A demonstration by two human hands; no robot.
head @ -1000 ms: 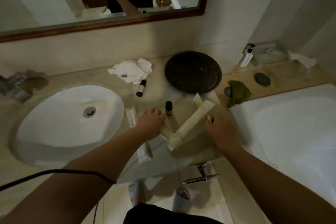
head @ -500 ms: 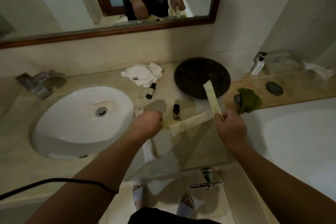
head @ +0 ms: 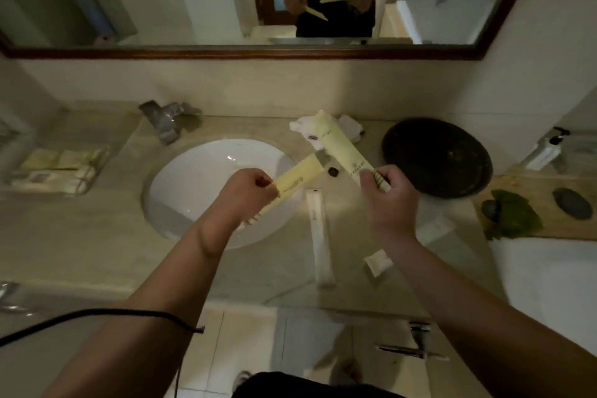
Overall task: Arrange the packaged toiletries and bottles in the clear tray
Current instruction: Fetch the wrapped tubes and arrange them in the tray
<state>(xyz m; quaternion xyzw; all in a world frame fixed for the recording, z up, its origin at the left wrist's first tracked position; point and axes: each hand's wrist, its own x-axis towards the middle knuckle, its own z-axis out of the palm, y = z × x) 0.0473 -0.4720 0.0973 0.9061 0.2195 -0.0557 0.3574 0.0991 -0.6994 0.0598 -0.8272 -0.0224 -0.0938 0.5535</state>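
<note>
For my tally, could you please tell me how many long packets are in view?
3: one yellow packet in the left hand, a wider yellow packet in the right hand, a white packet on the counter. Others may be hidden.

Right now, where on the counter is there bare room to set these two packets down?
Bare counter left of the sink, in front of the stacked packets; a strip between the long white packet and the small sachet. Crowded behind: cloth, small bottle, dark plate.

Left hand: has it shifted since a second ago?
Yes. The left hand, gripping a pale-yellow packet, went leftward: earlier it was right of the sink, now it overlaps the basin.
</note>
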